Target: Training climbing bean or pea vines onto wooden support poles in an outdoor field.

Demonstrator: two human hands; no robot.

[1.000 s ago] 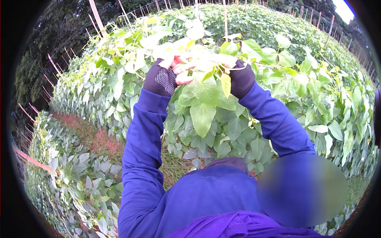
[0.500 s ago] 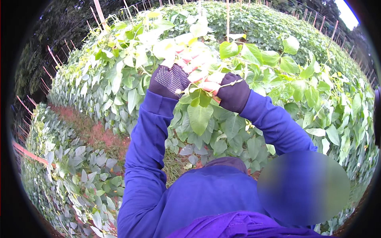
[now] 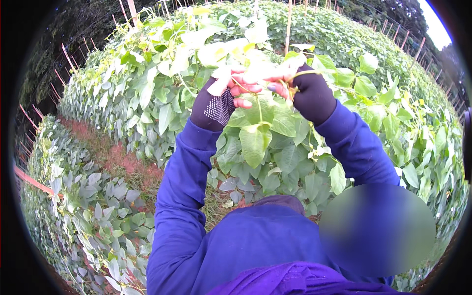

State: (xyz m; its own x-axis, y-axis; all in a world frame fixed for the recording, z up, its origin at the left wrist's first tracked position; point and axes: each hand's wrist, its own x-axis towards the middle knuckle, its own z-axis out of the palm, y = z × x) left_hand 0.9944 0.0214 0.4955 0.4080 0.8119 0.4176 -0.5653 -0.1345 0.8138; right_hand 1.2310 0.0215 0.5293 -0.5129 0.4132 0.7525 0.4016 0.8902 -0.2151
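Observation:
Both of my hands wear dark gloves with bare fingertips and are raised into the top of a leafy bean-like vine. My left hand, its glove dotted white on the palm side, has its fingers curled in against the shoot; strong glare hides what lies between them. My right hand is closed with a pale green vine stem running across its fingers. Between and just below the hands hangs a broad green leaf.
Dense vine rows spread ahead and to the right, with wooden stakes standing among them. To the left, a reddish soil path separates another row. A reddish pole slants at the far left.
My hands have spread apart, the right one rising and shifting right. The stem lies across the right hand in both frames, and the leaf below hangs slightly further right.

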